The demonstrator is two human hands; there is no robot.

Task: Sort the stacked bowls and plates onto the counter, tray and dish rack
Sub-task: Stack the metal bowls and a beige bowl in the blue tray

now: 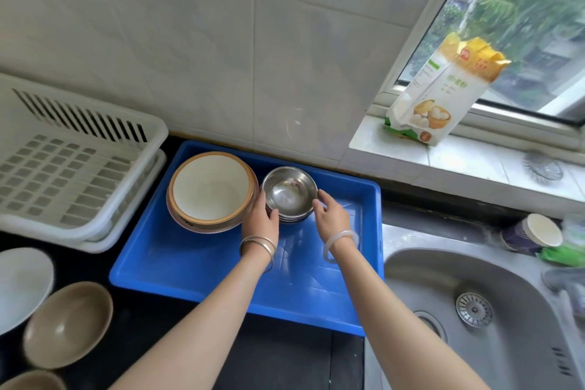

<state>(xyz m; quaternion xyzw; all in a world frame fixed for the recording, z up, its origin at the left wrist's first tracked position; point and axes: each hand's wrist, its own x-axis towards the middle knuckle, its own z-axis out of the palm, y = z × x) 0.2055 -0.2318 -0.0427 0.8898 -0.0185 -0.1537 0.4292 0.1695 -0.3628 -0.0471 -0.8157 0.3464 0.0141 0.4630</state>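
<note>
**Steel bowls: both hands at the stack**

The stack of small stainless steel bowls (289, 195) sits in the blue plastic tray (221, 266), just beside the large white bowls with orange rims (210, 190). I judge the steel light, stiff and slick, so I'd grip at the rim. My left hand (261, 218) cups the stack's left side; my right hand (329, 215) has loosely spread fingers (319, 199) touching the right rim, not clamped.

Blue tray (196, 266); shiny steel bowls (289, 188); white bowl (210, 187), brown rim; white slotted dish rack (72, 165); tan bowl (68, 324).
</note>
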